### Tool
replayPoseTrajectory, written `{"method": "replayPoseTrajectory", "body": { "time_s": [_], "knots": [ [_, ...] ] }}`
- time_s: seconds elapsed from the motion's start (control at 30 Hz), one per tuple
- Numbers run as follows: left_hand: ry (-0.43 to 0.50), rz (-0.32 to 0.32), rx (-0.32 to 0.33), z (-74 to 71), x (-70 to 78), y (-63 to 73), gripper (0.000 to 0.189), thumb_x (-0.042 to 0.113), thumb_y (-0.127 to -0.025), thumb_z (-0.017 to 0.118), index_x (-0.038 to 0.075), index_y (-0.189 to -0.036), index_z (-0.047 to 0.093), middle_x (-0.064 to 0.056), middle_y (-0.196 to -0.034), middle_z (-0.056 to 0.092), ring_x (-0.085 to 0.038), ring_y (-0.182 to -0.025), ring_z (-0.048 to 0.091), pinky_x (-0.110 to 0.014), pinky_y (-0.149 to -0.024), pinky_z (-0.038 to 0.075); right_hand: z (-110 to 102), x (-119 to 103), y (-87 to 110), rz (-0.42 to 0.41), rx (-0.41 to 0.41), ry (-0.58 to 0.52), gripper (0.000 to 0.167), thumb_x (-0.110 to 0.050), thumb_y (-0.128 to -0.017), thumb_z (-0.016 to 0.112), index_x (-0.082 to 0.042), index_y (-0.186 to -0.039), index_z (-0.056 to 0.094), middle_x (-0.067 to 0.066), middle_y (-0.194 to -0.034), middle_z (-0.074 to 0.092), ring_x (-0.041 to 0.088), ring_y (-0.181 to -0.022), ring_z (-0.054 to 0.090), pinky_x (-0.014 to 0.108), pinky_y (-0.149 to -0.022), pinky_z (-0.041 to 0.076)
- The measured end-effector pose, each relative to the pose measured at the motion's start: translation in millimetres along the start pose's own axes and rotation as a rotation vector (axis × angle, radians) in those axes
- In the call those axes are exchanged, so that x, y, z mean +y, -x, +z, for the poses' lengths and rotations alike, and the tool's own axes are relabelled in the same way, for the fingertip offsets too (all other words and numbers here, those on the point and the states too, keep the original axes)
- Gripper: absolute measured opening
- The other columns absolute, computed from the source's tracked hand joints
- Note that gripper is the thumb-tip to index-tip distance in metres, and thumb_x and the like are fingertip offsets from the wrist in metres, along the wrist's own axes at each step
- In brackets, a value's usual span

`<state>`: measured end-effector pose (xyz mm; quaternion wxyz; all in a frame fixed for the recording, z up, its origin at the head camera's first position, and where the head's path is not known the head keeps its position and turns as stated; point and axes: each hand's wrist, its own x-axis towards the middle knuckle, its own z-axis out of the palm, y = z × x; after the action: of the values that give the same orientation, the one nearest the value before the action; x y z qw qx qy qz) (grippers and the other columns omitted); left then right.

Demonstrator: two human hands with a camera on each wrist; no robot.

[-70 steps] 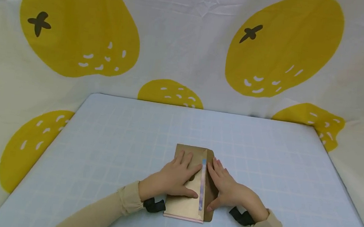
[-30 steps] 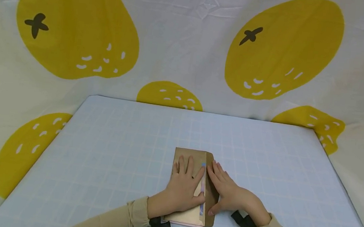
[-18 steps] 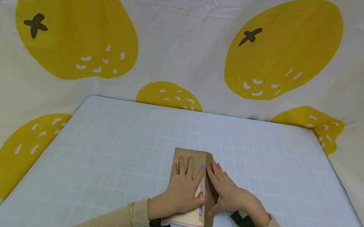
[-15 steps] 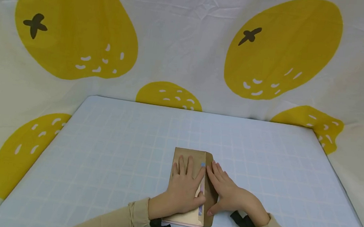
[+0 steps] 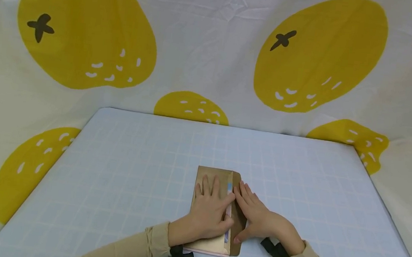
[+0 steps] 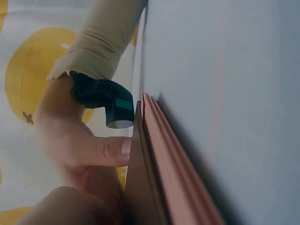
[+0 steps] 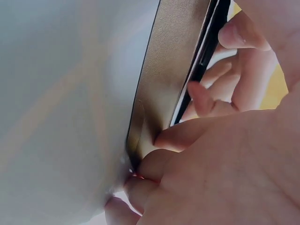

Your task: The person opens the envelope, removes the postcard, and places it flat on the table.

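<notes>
A gold-brown envelope (image 5: 208, 246) lies on the table with its rounded flap (image 5: 235, 248) spread out to the right. Along the flap side runs a narrow bluish-purple strip (image 5: 230, 186). My left hand (image 5: 205, 215) rests on the envelope with fingers spread, its index finger and thumb reaching across the strip. My right hand (image 5: 260, 218) lies over the flap, fingers extended and thumb apart. The right wrist view shows right fingertips touching the gold flap (image 7: 166, 51). Several pink layers (image 6: 164, 164) lie beneath the brown edge in the left wrist view.
A pale blue gridded cloth (image 5: 128, 170) covers the table. Behind it hangs a white curtain (image 5: 208, 39) printed with yellow fruit. Black wrist devices (image 5: 181, 256) sit under both wrists, close to the tabletop.
Compared with 2.3 s ago, my left hand lies farther right and nearer the front. Since half a second ago its index fingertip has shifted right, toward the flap. The right hand barely moves.
</notes>
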<state>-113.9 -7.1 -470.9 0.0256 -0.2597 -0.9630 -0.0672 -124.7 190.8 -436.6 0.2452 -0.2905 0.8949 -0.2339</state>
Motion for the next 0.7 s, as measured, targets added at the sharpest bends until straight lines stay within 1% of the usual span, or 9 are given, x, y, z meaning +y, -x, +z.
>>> {"method": "replayPoseTrajectory", "body": {
  "time_s": [0.17,0.27,0.5,0.6,0.7],
  "knots": [
    [-0.004,0.010,0.010,0.2,-0.9,-0.2,0.064,0.055,-0.084,0.049,0.030,-0.143,0.045,-0.036,-0.152,0.028,-0.067,-0.132,0.024,-0.076,-0.095,0.031,-0.2,0.0,0.0,-0.006,-0.003,0.008,0.132,-0.047,-0.070,0.087,0.007,-0.155,0.003,0.028,-0.160,-0.011,0.045,-0.147,-0.011,0.063,-0.114,0.006],
    [-0.008,0.009,0.011,0.4,-1.4,-0.6,0.067,0.057,-0.083,0.049,0.030,-0.145,0.044,-0.036,-0.152,0.028,-0.067,-0.132,0.025,-0.076,-0.095,0.032,-0.7,0.3,0.1,-0.011,-0.003,0.003,0.131,-0.047,-0.070,0.087,0.007,-0.155,0.003,0.029,-0.160,-0.011,0.045,-0.147,-0.010,0.063,-0.114,0.006],
    [0.040,0.023,0.033,0.3,-1.4,-1.3,0.054,0.045,-0.086,0.047,0.028,-0.137,0.049,-0.035,-0.151,0.030,-0.068,-0.131,0.023,-0.078,-0.093,0.031,-3.3,1.4,1.8,-0.015,-0.009,-0.005,0.130,-0.047,-0.071,0.086,0.007,-0.155,0.002,0.028,-0.160,-0.011,0.045,-0.147,-0.011,0.064,-0.114,0.005],
    [0.026,0.028,0.042,-0.2,-1.8,-2.0,0.053,0.046,-0.087,0.046,0.027,-0.136,0.050,-0.035,-0.150,0.032,-0.068,-0.130,0.026,-0.077,-0.093,0.033,-4.9,1.3,2.3,-0.022,-0.011,-0.020,0.130,-0.047,-0.071,0.086,0.007,-0.155,0.002,0.028,-0.160,-0.011,0.045,-0.147,-0.012,0.064,-0.114,0.004],
    [0.020,0.035,0.067,0.5,-3.0,-3.4,0.053,0.048,-0.087,0.047,0.023,-0.134,0.050,-0.033,-0.149,0.036,-0.067,-0.129,0.031,-0.076,-0.091,0.035,-5.7,1.8,2.6,-0.026,-0.013,-0.032,0.130,-0.046,-0.071,0.086,0.006,-0.155,0.002,0.028,-0.160,-0.012,0.045,-0.147,-0.012,0.064,-0.114,0.004]
  ]
}}
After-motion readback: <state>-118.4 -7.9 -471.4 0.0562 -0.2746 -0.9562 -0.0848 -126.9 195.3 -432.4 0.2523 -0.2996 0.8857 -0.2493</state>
